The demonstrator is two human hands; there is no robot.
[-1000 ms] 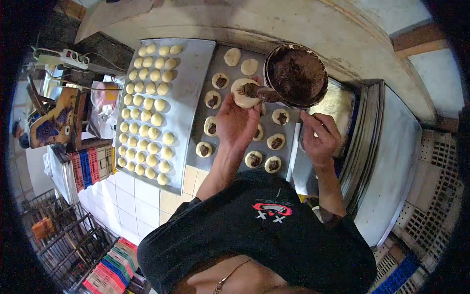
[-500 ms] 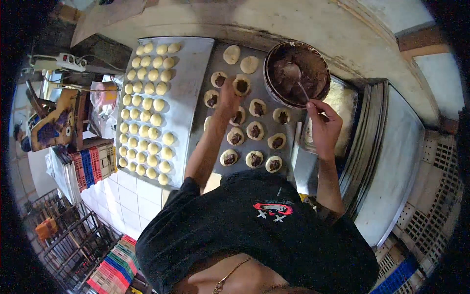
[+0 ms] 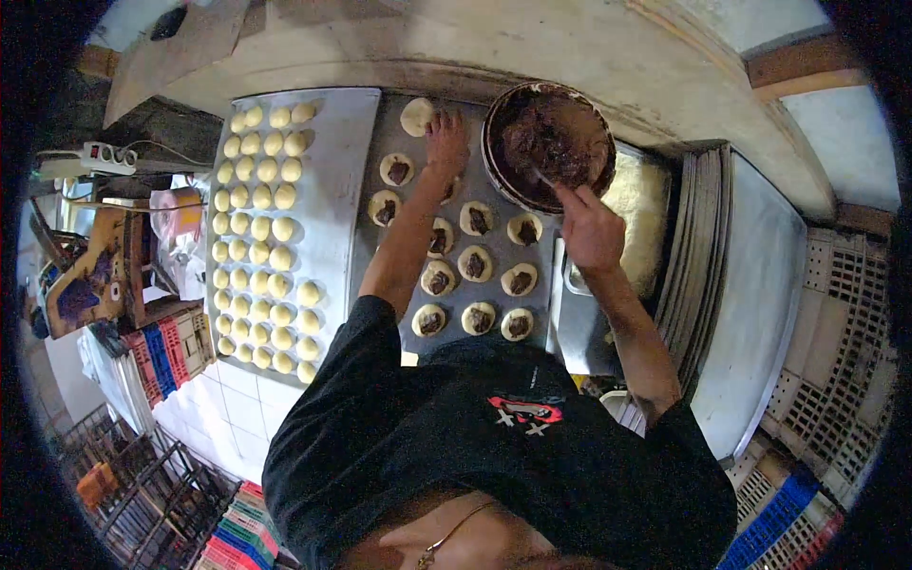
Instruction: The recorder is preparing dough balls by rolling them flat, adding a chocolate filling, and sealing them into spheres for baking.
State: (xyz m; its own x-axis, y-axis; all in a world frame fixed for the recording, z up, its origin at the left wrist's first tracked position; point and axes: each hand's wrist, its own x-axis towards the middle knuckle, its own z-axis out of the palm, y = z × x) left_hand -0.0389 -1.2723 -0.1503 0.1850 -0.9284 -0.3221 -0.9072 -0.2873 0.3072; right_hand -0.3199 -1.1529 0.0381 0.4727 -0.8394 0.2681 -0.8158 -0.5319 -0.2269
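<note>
My left hand [image 3: 446, 141] reaches to the upper part of the dark baking sheet [image 3: 380, 133], fingers slightly apart over a flattened dough round it mostly covers, beside another plain round [image 3: 416, 118]. My right hand [image 3: 591, 228] grips a spoon [image 3: 548, 178] dipped into a large bowl [image 3: 559, 133] of thick brown paste. Rows of flattened dough rounds with brown filling [image 3: 476, 218] lie below my hands. A filled round under my left wrist is partly hidden.
On the left, a metal tray [image 3: 337, 161] holds rows of dough balls [image 3: 259, 224]. A pan of pale yellow material [image 3: 635, 218] and stacked trays [image 3: 741, 304] stand at the right. A power strip [image 3: 106, 158], machine [image 3: 95, 285] and plastic crates [image 3: 169, 351] are at the left.
My left hand has left a filled round on the sheet and moved up to a plain one. My right hand's spoon has moved from over a round into the bowl. The view has shifted slightly.
</note>
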